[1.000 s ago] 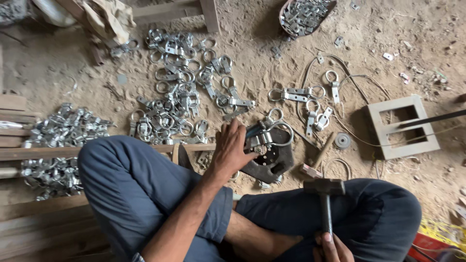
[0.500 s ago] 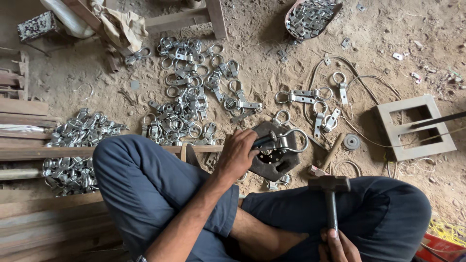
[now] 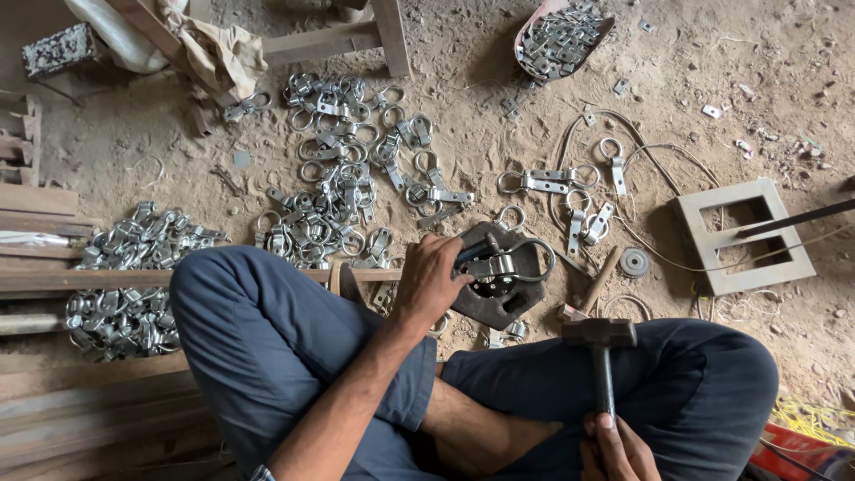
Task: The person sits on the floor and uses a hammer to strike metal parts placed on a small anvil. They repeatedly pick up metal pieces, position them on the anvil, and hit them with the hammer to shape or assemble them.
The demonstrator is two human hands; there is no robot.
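I sit cross-legged on a dirt floor. My left hand (image 3: 434, 278) grips a shiny metal ring-and-strap clamp (image 3: 512, 264) and presses it onto a dark iron block (image 3: 500, 298) in front of my knees. My right hand (image 3: 616, 448) holds the handle of a hammer; the hammer head (image 3: 598, 333) hovers just below and to the right of the block, over my right leg. The ring of the clamp sticks out to the right of my fingers.
A heap of similar metal clamps (image 3: 343, 178) lies beyond the block, another pile (image 3: 134, 276) at the left by wooden planks. A scoop of small metal plates (image 3: 559, 37) sits at the top. A concrete frame block (image 3: 746, 233) and loose wire lie to the right.
The view has shifted slightly. My left hand keeps the clamp on the iron block, and the hammer stays raised near my right leg, barely moved.
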